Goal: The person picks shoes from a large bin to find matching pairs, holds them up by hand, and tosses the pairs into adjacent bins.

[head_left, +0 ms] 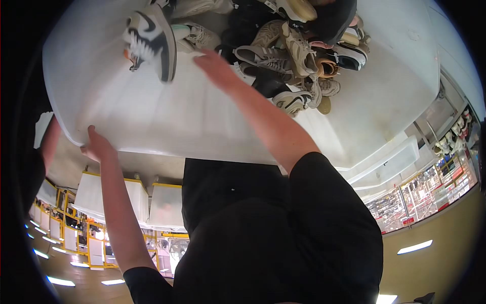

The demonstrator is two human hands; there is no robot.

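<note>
My left hand [98, 146] is closed on the near rim of a large white bin [167, 133], its thumb on the inner side. My right hand [217, 72] reaches over the bin, blurred by motion; its fingers look stretched out and nothing shows in them. To the left of it, a white and dark sneaker [163, 45] stands tilted on its side, slightly blurred. Close to my fingertips lies a pale sneaker [201, 38]. A grey striped sneaker [263, 57] and a beige sneaker [299, 50] lie in the heap to the right.
More shoes are piled at the bin's far side, including a white and black sneaker [292, 101]. A dark rounded shape [336, 20] covers part of the heap. Another person's arm [50, 142] is at the left edge. White containers [114, 195] stand beyond the near rim.
</note>
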